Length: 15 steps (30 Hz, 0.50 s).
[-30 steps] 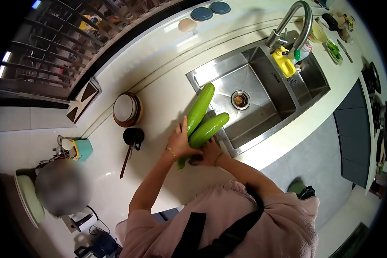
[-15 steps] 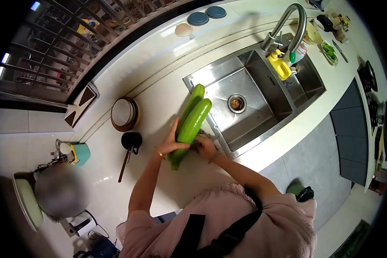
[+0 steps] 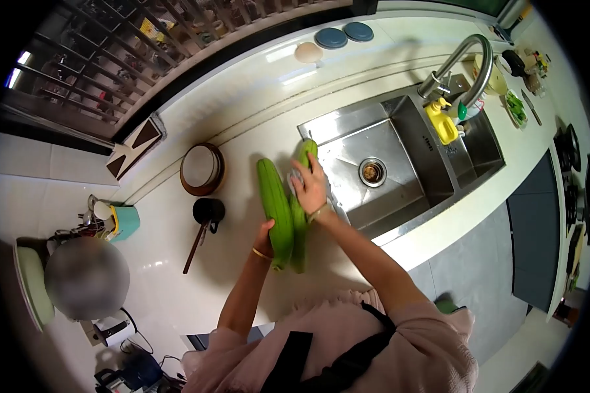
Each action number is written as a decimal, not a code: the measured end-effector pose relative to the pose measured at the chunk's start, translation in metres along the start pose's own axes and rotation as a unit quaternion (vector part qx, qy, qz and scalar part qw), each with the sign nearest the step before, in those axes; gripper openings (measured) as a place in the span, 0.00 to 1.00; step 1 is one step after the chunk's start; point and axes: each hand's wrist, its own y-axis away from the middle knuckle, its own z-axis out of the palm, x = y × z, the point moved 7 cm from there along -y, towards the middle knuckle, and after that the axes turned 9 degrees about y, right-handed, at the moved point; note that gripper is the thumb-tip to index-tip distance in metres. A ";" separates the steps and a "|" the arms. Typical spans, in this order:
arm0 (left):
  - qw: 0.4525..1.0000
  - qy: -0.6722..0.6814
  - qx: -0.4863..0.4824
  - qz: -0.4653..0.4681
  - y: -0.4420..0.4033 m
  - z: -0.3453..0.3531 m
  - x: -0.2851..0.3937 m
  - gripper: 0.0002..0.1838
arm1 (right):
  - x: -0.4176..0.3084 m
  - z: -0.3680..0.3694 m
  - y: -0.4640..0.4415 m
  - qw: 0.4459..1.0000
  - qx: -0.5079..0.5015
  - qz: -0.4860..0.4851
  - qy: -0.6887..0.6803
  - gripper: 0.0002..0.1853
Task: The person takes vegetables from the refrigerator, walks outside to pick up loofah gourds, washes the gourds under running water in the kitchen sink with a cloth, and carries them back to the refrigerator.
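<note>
Two long green gourds lie side by side over the counter left of the sink. My left hand [image 3: 264,237] is wrapped around the lower part of the left gourd [image 3: 273,200], which is tilted away from the other one at its top. The fingers of my right hand [image 3: 313,188] curl over the upper part of the right gourd [image 3: 299,229], whose tip reaches the sink's edge. A small silvery, crumpled thing [image 3: 294,177] shows by my right fingertips; its kind I cannot make out.
A steel double sink [image 3: 393,164] with a faucet [image 3: 462,56] is to the right. A yellow bottle [image 3: 443,123] stands on the sink's divider. To the left are a stacked bowl [image 3: 200,166] and a black long-handled pot [image 3: 207,210]. A teal utensil holder [image 3: 124,223] stands farther left.
My left hand has shifted from both gourds to the left one, and the gourds have separated at the top. My right hand has come up from beside them onto the right gourd. The view has shifted.
</note>
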 end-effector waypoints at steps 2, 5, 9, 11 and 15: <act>0.999 -0.017 0.028 -0.003 0.000 0.003 0.002 0.32 | 0.025 0.015 -0.031 0.999 0.005 -0.007 0.050 0.21; 0.999 0.037 0.019 -0.021 0.003 0.005 -0.007 0.30 | 0.075 0.031 -0.069 0.990 0.058 0.042 0.121 0.22; 0.994 0.105 0.009 0.027 -0.004 0.021 -0.007 0.32 | 0.109 0.023 -0.043 0.959 -0.013 0.276 -0.063 0.19; 0.984 0.172 -0.028 0.038 -0.005 0.061 0.003 0.33 | 0.120 0.026 -0.011 0.929 -0.003 0.317 -0.193 0.19; 0.968 0.233 -0.086 0.037 -0.010 0.098 0.009 0.36 | 0.114 0.021 0.044 0.892 -0.078 0.392 -0.212 0.15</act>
